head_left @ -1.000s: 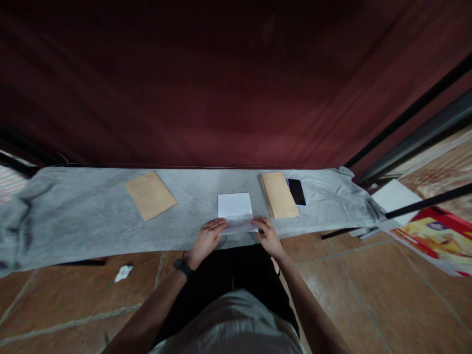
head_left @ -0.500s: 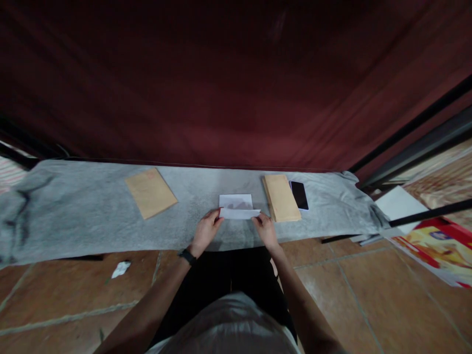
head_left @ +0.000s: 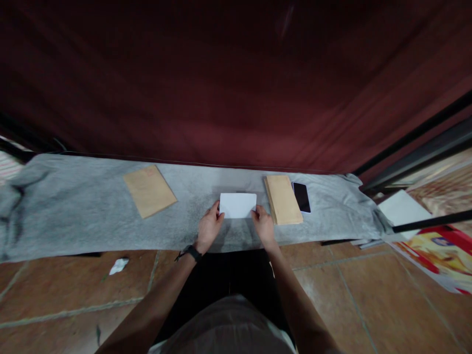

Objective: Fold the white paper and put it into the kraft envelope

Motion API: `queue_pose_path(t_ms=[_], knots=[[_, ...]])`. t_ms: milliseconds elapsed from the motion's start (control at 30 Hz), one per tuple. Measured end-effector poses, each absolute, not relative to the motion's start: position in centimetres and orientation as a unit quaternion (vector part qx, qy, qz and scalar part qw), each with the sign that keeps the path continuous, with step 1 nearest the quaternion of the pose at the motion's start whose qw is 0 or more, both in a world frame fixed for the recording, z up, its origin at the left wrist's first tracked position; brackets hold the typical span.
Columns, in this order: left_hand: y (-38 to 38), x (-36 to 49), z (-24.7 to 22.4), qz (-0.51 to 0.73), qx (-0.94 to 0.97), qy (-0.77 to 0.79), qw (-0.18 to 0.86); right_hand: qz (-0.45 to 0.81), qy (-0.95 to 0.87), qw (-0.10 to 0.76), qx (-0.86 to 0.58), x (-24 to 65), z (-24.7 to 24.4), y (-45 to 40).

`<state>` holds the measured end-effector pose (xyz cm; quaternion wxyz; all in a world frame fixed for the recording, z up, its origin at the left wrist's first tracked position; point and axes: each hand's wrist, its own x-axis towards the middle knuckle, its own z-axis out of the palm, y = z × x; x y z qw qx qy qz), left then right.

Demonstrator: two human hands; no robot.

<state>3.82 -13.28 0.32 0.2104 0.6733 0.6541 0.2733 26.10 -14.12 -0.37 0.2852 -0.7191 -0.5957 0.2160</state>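
White paper (head_left: 238, 205) at middle of grey-draped tabletop (head_left: 92, 228); left hand (head_left: 210, 227) and right hand (head_left: 263, 227) pinch its opposite near corners. Stacked kraft envelopes (head_left: 284, 199) lie to the right, smartphone (head_left: 302, 197) just beside them.

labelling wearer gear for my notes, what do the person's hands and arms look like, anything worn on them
The left hand and right hand are bare, without gloves. A dark band, perhaps a watch, circles the left wrist; none shows on the right. No sleeve covers either forearm. Rings or markings are too small to tell.
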Motion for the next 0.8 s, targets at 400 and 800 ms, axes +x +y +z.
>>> queue_pose_path(t_ms=[400, 800], knots=[[-13.3, 5.0, 1.0, 0.213, 0.664, 0.696, 0.171, 0.128, -0.643, 0.227, -0.720, 25.4, -0.7, -13.8], [-13.3, 5.2, 0.9, 0.184, 0.678, 0.702, 0.119, 0.073, -0.665, 0.188, -0.719, 24.9, -0.9, -13.8]])
